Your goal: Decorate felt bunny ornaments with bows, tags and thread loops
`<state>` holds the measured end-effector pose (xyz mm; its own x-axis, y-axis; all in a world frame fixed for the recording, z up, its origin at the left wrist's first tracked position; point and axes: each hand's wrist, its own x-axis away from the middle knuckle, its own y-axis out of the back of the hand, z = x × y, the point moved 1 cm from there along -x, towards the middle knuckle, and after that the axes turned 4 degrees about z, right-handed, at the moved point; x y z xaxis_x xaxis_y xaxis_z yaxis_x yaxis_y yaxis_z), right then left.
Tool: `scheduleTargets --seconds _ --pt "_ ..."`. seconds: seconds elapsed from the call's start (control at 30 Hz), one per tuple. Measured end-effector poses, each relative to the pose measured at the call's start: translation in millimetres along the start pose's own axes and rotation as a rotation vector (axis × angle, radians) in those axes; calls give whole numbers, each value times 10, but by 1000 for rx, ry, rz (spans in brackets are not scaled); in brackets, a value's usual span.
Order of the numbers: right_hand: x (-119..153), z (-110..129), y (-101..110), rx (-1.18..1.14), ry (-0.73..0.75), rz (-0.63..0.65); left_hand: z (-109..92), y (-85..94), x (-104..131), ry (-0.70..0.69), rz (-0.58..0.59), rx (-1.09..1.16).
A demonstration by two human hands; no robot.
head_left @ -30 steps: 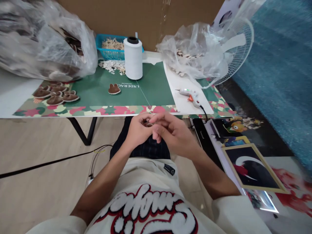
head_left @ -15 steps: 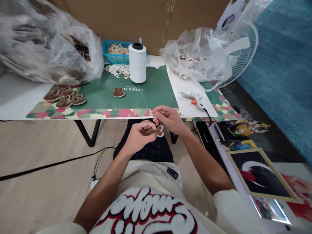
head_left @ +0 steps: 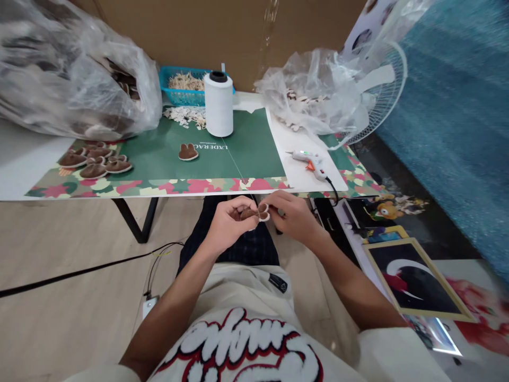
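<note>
My left hand (head_left: 228, 225) is closed around a small brown plush rabbit-head piece (head_left: 249, 214) with white edging; its two rounded ears point right. My right hand (head_left: 292, 216) is beside the ears, its thumb and fingers pinched together close to them. Whatever is between those fingertips is too small to make out. A thin white thread (head_left: 234, 161) runs from the white thread cone (head_left: 218, 109) over the table toward my hands. Another brown rabbit-head piece (head_left: 188, 152) lies on the green mat. Several more brown pieces with ears (head_left: 94, 168) are grouped at the left.
Behind the cone stands a blue basket (head_left: 183, 97) of pale strips, with white scraps (head_left: 186, 115) in front. A large plastic bag (head_left: 119, 101) is at left, another bag (head_left: 306, 101) at right beside a fan (head_left: 384, 90). A glue gun (head_left: 311, 162) with its cord lies on white board.
My right hand has come down and turned, from above the rabbit-head piece to the right side of its ears. My left hand keeps its hold. The view has shifted slightly.
</note>
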<state>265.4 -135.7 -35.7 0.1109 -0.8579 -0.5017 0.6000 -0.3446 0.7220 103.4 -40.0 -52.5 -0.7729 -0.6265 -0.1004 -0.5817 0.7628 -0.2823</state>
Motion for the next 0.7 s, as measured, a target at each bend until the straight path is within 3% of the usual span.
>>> scheduleTargets --seconds 0.17,0.27,0.4,0.57,0.7 --pt "43 42 -177 -41 -184 -54 62 18 15 -35 -108 -97" --pt "-66 -12 -38 117 -72 -126 100 15 11 52 -139 -107" --pt "-182 23 135 270 100 -61 75 19 -47 77 -204 -54" --pt "3 355 32 250 152 -18 -27 56 -108 28 -302 28" --pt "72 562 11 241 170 6 -60 57 -82 40 -226 -47"
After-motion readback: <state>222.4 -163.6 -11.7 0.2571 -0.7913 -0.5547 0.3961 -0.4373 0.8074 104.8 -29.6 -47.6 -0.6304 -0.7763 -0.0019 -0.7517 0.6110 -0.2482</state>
